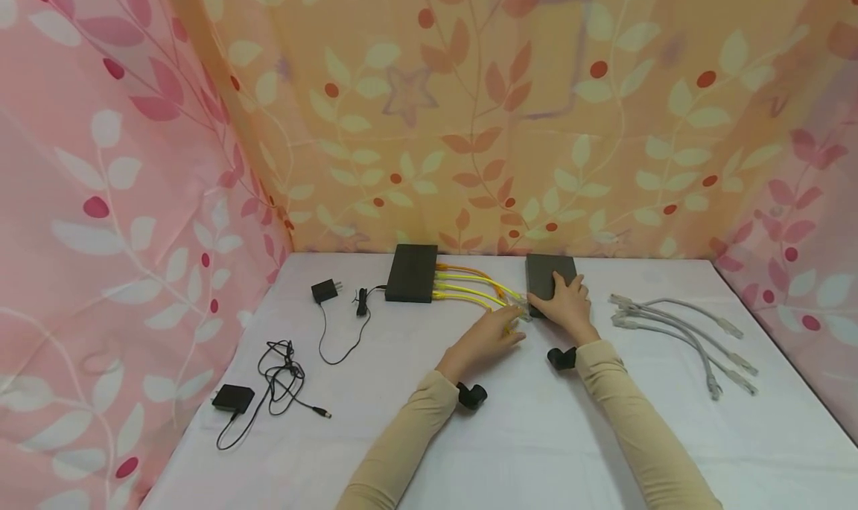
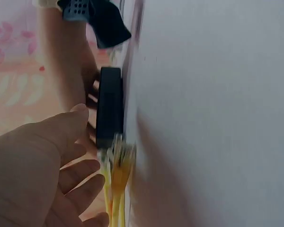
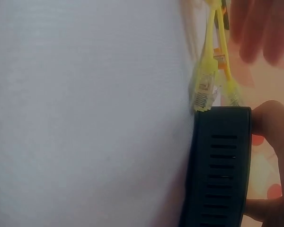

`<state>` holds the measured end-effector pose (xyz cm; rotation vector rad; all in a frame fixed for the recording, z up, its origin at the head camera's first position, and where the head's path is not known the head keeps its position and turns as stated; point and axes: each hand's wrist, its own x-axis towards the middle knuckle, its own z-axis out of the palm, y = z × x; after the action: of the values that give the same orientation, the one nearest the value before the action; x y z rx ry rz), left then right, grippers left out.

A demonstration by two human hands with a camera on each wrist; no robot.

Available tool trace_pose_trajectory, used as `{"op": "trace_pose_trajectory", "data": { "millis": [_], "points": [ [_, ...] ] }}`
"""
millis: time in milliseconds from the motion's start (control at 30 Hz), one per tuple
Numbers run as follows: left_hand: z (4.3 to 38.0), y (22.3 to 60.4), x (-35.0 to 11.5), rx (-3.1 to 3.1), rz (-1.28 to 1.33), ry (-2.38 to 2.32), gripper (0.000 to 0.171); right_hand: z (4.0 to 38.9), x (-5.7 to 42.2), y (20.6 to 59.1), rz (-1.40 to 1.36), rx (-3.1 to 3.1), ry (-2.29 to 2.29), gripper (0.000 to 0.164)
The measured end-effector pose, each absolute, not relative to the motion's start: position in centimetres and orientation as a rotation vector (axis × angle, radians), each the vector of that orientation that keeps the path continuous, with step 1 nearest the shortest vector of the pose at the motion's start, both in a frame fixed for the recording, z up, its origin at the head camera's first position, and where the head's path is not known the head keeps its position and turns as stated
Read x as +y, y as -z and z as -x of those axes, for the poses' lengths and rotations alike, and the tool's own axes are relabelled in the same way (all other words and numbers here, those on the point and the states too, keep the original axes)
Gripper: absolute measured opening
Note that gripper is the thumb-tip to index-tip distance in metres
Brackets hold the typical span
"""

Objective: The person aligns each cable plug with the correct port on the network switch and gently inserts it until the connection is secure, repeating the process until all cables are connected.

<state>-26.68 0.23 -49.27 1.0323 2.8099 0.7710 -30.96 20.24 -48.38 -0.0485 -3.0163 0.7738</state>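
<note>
My right hand (image 1: 565, 309) holds a black network switch (image 1: 540, 275) flat on the table, thumb at its left edge and fingers spread over its top and right side. Vent slots line the side of this switch (image 3: 222, 165) in the right wrist view. Yellow network cables (image 1: 469, 289) and an orange cable (image 1: 469, 269) run from a second black switch (image 1: 411, 273) on the left. Their clear plugs (image 2: 120, 151) lie loose at the near switch's left side. Beside these plugs hovers my left hand (image 1: 488, 333), fingers loosely bent with nothing between them.
Several grey network cables (image 1: 690, 335) lie on the right. A black power adapter (image 1: 325, 291) connects by cord to the left switch. Another adapter (image 1: 233, 398) with a loose coiled cord (image 1: 284, 376) lies front left. Patterned cloth (image 1: 469, 123) stands behind the table.
</note>
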Motion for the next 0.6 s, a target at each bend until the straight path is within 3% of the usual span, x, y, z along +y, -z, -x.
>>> {"op": "trace_pose_trajectory", "data": {
  "millis": [300,600],
  "points": [
    [25.8,49.8,2.9,2.786,-1.021,-0.663,0.07,31.1,20.3,49.0,0.068,-3.006,-0.761,0.093],
    [25.3,49.9,3.6,2.84,-1.028,-0.539,0.07,31.1,20.2,48.9,0.064,-3.009,-0.758,0.093]
  ]
}}
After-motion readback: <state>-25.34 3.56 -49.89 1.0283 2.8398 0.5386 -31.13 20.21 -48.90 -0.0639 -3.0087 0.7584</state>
